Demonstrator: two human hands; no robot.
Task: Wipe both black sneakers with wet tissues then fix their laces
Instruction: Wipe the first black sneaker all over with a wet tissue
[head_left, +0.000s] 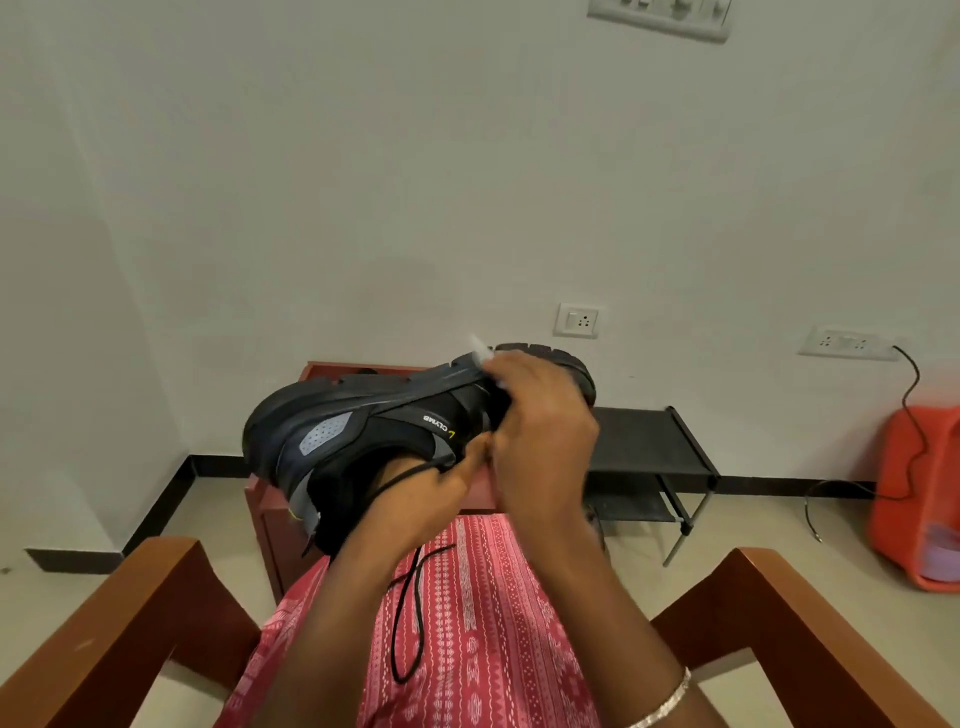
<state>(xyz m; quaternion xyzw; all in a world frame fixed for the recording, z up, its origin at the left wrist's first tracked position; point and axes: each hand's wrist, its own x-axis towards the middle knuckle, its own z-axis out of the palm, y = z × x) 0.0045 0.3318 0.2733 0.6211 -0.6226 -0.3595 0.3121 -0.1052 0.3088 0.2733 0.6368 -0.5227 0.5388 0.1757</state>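
A black sneaker with grey patches is held up in front of me, upside down, its sole facing up and away. My left hand is pushed into its opening and grips it from below. My right hand presses a white wet tissue against the side near the sole, fingers curled round the tissue. A loose black lace hangs from the sneaker over my red patterned lap. The second sneaker is mostly hidden; a dark bit shows on the table behind.
A red-brown low table stands just ahead, a black shoe rack to its right. An orange bin with a black cable sits at the far right. Wooden chair arms flank my lap.
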